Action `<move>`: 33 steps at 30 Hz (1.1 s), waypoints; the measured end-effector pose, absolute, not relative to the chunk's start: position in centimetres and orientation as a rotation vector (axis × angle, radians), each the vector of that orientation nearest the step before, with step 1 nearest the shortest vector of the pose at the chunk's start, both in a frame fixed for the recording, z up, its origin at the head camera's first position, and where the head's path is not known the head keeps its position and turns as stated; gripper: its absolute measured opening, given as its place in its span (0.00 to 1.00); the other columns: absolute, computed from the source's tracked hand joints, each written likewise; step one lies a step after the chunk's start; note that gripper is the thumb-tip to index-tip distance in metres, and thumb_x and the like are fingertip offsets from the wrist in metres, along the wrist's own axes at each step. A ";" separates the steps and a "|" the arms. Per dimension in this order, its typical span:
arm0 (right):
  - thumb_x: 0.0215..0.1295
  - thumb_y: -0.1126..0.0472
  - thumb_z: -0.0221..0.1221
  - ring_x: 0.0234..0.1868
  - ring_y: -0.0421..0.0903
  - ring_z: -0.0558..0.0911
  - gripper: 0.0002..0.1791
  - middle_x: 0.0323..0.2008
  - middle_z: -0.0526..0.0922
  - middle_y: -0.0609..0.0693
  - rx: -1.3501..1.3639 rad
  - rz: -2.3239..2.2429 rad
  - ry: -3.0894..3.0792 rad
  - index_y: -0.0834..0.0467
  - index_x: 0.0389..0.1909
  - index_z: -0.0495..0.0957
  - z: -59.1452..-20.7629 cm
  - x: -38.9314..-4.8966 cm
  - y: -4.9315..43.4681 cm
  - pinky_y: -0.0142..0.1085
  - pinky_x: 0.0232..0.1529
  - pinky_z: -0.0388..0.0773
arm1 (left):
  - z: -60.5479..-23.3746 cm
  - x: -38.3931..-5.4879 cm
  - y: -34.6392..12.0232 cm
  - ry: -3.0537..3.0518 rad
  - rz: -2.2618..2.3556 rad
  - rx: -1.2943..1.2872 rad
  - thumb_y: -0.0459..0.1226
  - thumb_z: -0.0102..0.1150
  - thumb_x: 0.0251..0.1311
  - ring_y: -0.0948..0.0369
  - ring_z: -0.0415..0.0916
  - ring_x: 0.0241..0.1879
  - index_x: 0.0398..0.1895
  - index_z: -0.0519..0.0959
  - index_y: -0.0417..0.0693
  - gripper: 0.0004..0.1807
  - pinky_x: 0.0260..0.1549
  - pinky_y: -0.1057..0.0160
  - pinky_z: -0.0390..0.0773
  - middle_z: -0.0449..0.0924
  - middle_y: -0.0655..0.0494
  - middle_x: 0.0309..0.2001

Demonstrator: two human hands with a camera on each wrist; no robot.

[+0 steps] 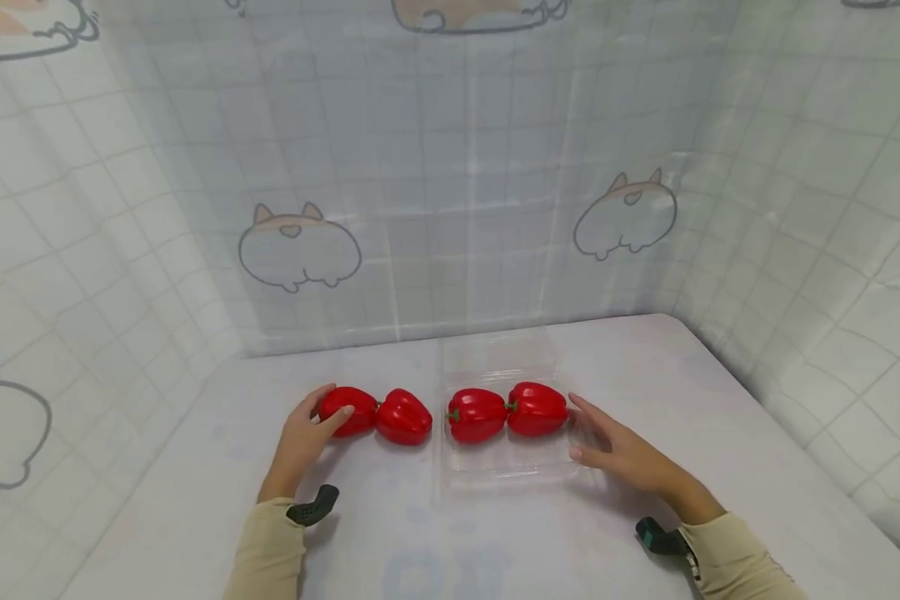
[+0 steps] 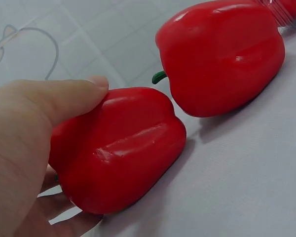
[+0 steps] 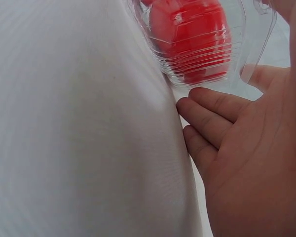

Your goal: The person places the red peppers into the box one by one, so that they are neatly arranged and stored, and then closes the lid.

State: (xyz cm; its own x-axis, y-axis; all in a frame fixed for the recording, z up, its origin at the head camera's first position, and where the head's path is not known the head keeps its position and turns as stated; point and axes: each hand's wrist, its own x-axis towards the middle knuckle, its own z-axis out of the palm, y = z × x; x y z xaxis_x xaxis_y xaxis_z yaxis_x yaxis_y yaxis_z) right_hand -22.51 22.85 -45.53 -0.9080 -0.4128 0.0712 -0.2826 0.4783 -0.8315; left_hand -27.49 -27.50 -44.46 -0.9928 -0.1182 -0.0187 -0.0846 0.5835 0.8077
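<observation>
My left hand (image 1: pixel 306 433) grips the leftmost red bell pepper (image 2: pixel 123 153), thumb over its top and fingers round its far side. Right beside it on the table lies a second red bell pepper (image 1: pixel 403 417), a short green stem pointing toward the held one. Two more, a red bell pepper (image 1: pixel 477 416) and another red bell pepper (image 1: pixel 537 409), lie in a row inside a clear plastic box (image 1: pixel 495 458) with its lid folded back. At the box's right end is my right hand (image 1: pixel 630 454), its thumb and fingers spread around the wall. In the right wrist view its fingers look extended and relaxed.
A pale cloth covers the table (image 1: pixel 390 517). Behind and at both sides hang curtains (image 1: pixel 450 208) with a grid and cartoon animal drawings. The clear lid (image 1: pixel 495 350) lies flat toward the back. Dark wrist devices sit at both sleeves.
</observation>
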 end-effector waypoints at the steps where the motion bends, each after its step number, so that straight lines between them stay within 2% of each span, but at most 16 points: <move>1: 0.67 0.49 0.62 0.75 0.62 0.56 0.46 0.76 0.57 0.60 -0.612 -1.404 2.582 0.51 0.80 0.49 -45.5 -22.5 22.9 0.63 0.68 0.58 | -44.5 -27.5 -27.5 -2.766 -1.413 0.176 0.62 0.61 0.61 0.40 0.51 0.73 0.79 0.56 0.55 0.47 0.61 0.37 0.68 0.54 0.42 0.76; 8: 0.67 0.49 0.63 0.75 0.62 0.57 0.47 0.76 0.58 0.61 -0.600 -1.415 2.585 0.51 0.80 0.49 -45.9 -22.2 22.7 0.64 0.68 0.56 | -44.7 -27.4 -27.9 -2.783 -1.422 0.151 0.63 0.61 0.60 0.39 0.54 0.71 0.79 0.55 0.56 0.49 0.60 0.38 0.70 0.56 0.42 0.75; 13: 0.67 0.48 0.63 0.75 0.62 0.57 0.47 0.76 0.58 0.60 -0.579 -1.400 2.593 0.50 0.80 0.48 -45.7 -22.3 22.8 0.63 0.68 0.58 | -44.6 -27.5 -28.1 -2.794 -1.453 0.138 0.56 0.66 0.60 0.40 0.57 0.69 0.80 0.53 0.57 0.49 0.60 0.38 0.70 0.58 0.41 0.73; 17: 0.67 0.48 0.63 0.75 0.62 0.56 0.48 0.76 0.57 0.60 -0.571 -1.396 2.592 0.50 0.81 0.47 -45.6 -22.2 23.0 0.63 0.68 0.58 | -44.8 -27.7 -28.1 -2.796 -1.503 0.137 0.50 0.70 0.59 0.40 0.55 0.70 0.81 0.48 0.59 0.52 0.60 0.39 0.70 0.55 0.42 0.74; 23: 0.67 0.48 0.63 0.75 0.62 0.56 0.47 0.76 0.58 0.61 -0.600 -1.397 2.596 0.51 0.80 0.48 -45.5 -22.3 23.0 0.64 0.68 0.57 | -45.1 -27.8 -28.1 -2.778 -1.511 0.137 0.45 0.69 0.61 0.40 0.54 0.71 0.81 0.45 0.59 0.53 0.61 0.40 0.70 0.53 0.41 0.75; 28: 0.67 0.48 0.63 0.75 0.63 0.56 0.47 0.75 0.58 0.61 -0.602 -1.389 2.589 0.50 0.80 0.49 -45.5 -22.5 22.8 0.65 0.68 0.56 | -45.0 -27.1 -28.5 -2.736 -1.496 0.170 0.49 0.67 0.62 0.39 0.55 0.70 0.82 0.44 0.58 0.52 0.60 0.40 0.72 0.54 0.42 0.75; 33: 0.67 0.48 0.63 0.76 0.62 0.56 0.47 0.76 0.58 0.60 -0.599 -1.394 2.577 0.50 0.80 0.48 -45.6 -22.6 22.9 0.64 0.68 0.56 | -44.5 -26.6 -29.0 -2.650 -1.505 0.263 0.57 0.68 0.58 0.39 0.53 0.71 0.82 0.43 0.58 0.57 0.58 0.39 0.73 0.52 0.42 0.76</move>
